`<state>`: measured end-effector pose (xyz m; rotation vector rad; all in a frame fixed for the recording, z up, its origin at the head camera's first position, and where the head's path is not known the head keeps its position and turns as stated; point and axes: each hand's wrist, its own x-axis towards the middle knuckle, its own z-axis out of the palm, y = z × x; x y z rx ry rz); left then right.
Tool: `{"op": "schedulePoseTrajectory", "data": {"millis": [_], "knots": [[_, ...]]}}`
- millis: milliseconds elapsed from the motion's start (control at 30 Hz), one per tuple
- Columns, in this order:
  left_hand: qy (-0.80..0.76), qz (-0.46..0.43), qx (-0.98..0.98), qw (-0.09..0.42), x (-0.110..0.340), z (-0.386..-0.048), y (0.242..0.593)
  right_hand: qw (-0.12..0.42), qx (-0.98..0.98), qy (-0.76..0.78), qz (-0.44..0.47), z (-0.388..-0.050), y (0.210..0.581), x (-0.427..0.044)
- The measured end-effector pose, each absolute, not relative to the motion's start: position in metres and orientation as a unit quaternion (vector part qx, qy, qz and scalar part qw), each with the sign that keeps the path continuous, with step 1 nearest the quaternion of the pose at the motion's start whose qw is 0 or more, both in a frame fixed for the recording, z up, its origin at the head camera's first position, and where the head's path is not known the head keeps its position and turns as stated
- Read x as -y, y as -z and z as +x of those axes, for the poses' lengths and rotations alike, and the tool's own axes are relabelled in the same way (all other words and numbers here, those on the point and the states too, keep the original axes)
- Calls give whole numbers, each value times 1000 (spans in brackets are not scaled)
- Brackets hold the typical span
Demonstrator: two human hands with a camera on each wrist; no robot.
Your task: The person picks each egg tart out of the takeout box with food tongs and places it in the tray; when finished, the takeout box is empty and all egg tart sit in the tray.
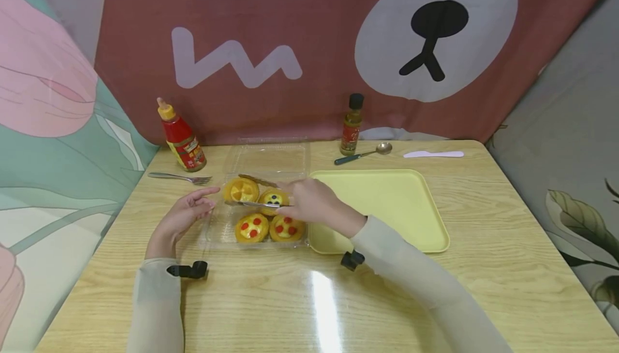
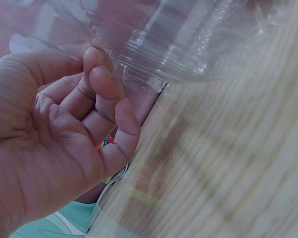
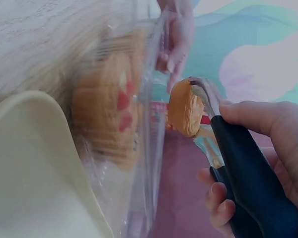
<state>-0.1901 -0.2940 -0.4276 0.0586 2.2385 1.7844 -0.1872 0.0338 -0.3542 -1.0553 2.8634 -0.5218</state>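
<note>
My right hand (image 1: 314, 200) grips metal tongs with dark handles (image 3: 253, 183). Between the tong tips is a round tart (image 1: 241, 191), held above the rim of the clear plastic box in the right wrist view (image 3: 186, 109). Inside the box (image 1: 220, 229) sit two tarts with red dots (image 1: 251, 228) (image 1: 287, 229) and one with blue dots (image 1: 274, 199). My left hand (image 1: 186, 213) is at the box's left side, fingers loosely bent, holding nothing; in the left wrist view its fingertips are close to the box edge, and contact cannot be told.
A yellow tray (image 1: 382, 208) lies right of the box. Behind stand a red sauce bottle (image 1: 186, 146) and a small black-capped bottle (image 1: 351, 127). A fork (image 1: 179, 177), a spoon (image 1: 362, 155) and a pale knife (image 1: 433, 154) lie on the table (image 1: 251, 299).
</note>
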Motion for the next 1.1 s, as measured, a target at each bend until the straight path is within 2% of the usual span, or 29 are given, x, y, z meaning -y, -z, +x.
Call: {"op": "schedulePoseTrajectory", "data": {"millis": [433, 767, 1100], "knots": [[-625, 6, -767, 146, 294, -190, 426, -58, -929, 216, -294, -186, 349, -116], [-626, 9, -766, 143, 294, -191, 430, -52, -950, 201, -232, -187, 368, -182], [-636, 5, -757, 148, 294, -190, 427, -34, -961, 174, -213, -181, 388, -216]]}}
